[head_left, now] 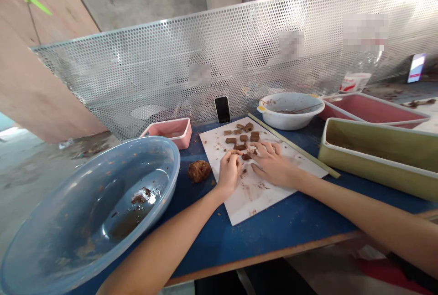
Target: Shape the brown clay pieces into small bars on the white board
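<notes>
1. Perforated metal panel: spans the back, cut off at right; blurred patches mask parts of it.
2. Blue table: right end out of frame, much of the top covered.
3. Blue basin: left, cut off at the bottom; murky liquid and a brown clump inside, depth unreadable.
4. Olive trough: right, runs out of frame, floor hidden. Reddish tray behind it, partly blocked.
5. White board: centre, partly under hands; pale stick along its right edge.
6. White bowl: behind the stick, contents mostly hidden by the rim.
7. Right hand: over the board, fingers spread apart; fingertip contact unclear.
8. Left hand: curled, thumb and forefinger together; can't tell if anything's pinched.
9. Dark phone: leans on the panel, screen unreadable.
10. Brown lump: on the table, just left of the board.
11. Brown blocks: grouped on the board's far half, beyond the hands.
12. Dark brown piece: on the board between both hands' fingertips, partly covered, shape unclear.
</notes>
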`<state>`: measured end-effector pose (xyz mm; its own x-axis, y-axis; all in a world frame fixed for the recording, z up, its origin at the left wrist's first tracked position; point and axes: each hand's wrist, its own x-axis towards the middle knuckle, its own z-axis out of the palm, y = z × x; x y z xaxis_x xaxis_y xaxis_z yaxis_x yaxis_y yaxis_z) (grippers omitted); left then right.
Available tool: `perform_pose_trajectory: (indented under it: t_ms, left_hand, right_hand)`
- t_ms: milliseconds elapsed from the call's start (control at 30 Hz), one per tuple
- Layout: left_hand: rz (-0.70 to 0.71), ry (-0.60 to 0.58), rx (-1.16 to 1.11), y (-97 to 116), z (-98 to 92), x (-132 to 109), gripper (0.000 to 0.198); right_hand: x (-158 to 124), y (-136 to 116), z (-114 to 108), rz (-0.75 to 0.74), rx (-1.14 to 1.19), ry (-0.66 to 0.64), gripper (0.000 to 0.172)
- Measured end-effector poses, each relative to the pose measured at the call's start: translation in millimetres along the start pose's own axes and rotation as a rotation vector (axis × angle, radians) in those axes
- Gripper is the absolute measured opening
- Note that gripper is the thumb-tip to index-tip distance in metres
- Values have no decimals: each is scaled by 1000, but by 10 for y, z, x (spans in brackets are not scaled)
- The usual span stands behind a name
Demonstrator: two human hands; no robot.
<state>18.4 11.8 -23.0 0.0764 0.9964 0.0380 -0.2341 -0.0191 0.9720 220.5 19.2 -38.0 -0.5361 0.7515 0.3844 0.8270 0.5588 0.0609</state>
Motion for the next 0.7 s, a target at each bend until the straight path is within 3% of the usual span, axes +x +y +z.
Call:
perform_pose_trajectory:
  t_ms: [700]
  left_hand:
    - [22,51,-50,-22,-3,12,11]
  right_hand:
    - [30,-15,-106,-1,10,-6,41]
